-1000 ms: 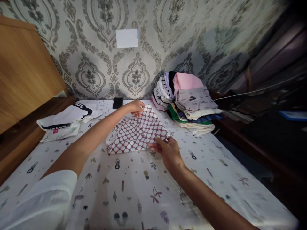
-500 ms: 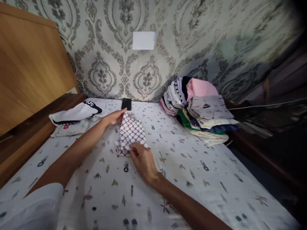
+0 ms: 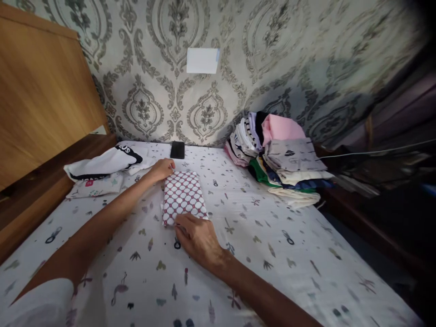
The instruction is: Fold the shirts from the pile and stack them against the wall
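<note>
A white garment [image 3: 184, 193] with a red and dark lattice pattern lies folded into a flat rectangle on the patterned bedsheet [image 3: 238, 268]. At its far left corner, my left hand [image 3: 162, 170] is closed, with thumb and fingers pinched on the cloth. My right hand [image 3: 199, 236] pinches the near edge, its knuckles over the fabric. What the undersides of the fingers hold is partly hidden.
Folded clothes [image 3: 282, 154] stand in stacks at the back right. More clothes [image 3: 102, 165] lie at the left by a wooden cabinet [image 3: 44, 91]. A black phone-like object [image 3: 177, 150] rests near the patterned wall [image 3: 207, 109].
The garment's upper layer, raised and narrower at its far end before, now lies flat as a neat rectangle. Both hands have moved slightly left, the right one also nearer.
</note>
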### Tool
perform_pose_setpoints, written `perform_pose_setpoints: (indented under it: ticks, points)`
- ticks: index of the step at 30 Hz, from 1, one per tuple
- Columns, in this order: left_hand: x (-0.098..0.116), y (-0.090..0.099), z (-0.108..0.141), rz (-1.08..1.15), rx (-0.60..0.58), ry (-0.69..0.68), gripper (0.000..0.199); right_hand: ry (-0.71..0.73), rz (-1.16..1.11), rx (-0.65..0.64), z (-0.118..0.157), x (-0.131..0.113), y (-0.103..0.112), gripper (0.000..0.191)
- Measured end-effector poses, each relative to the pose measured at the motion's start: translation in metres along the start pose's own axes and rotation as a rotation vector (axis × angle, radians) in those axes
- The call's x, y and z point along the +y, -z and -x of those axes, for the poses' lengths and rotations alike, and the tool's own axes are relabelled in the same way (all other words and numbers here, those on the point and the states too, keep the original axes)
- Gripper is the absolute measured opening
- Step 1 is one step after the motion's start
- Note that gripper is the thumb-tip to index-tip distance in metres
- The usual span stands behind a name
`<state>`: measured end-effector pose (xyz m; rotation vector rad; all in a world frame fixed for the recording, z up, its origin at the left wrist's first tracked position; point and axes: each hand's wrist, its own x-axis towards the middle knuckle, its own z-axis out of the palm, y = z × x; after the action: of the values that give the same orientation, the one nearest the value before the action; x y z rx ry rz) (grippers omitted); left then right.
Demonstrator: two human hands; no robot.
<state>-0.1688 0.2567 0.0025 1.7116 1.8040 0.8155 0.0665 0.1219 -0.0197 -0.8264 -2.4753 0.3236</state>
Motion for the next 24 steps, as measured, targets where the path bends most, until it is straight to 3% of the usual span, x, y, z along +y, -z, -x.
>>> perform_pose_setpoints:
  ticks: [2, 4, 6, 8, 10, 12, 17, 21, 24]
  points:
    - [0.012, -0.007, 0.009, -0.15, 0.09, -0.098, 0.024, 0.043, -0.044, 0.1, 0.0, 0.004, 0.006, 0.023]
    - [0.023, -0.021, 0.017, -0.301, 0.058, -0.307, 0.03, 0.083, -0.006, 0.15, 0.0, 0.01, 0.007, 0.029]
    - [0.029, -0.039, 0.022, -0.38, -0.127, -0.521, 0.038, 0.108, 0.073, 0.093, 0.001, 0.015, 0.003, 0.034]
    - [0.027, -0.057, 0.021, -0.38, -0.329, -0.599, 0.046, 0.106, 0.115, -0.042, 0.004, 0.019, -0.004, 0.047]
    - [0.019, -0.07, 0.015, -0.358, -0.409, -0.573, 0.051, 0.083, 0.1, -0.177, 0.008, 0.019, -0.011, 0.061]
    - [0.011, -0.076, 0.003, -0.296, -0.412, -0.525, 0.054, 0.058, 0.054, -0.262, 0.011, 0.019, -0.013, 0.068]
    - [0.006, -0.075, -0.034, -0.265, -0.466, -0.397, 0.056, 0.04, -0.027, -0.269, 0.013, 0.018, -0.012, 0.07]
    - [0.008, -0.078, -0.052, -0.28, -0.346, -0.318, 0.053, 0.069, -0.056, -0.243, 0.014, 0.016, -0.013, 0.065]
    - [0.008, -0.076, -0.055, -0.244, -0.238, -0.33, 0.047, 0.111, -0.182, -0.193, 0.018, 0.016, -0.006, 0.047]
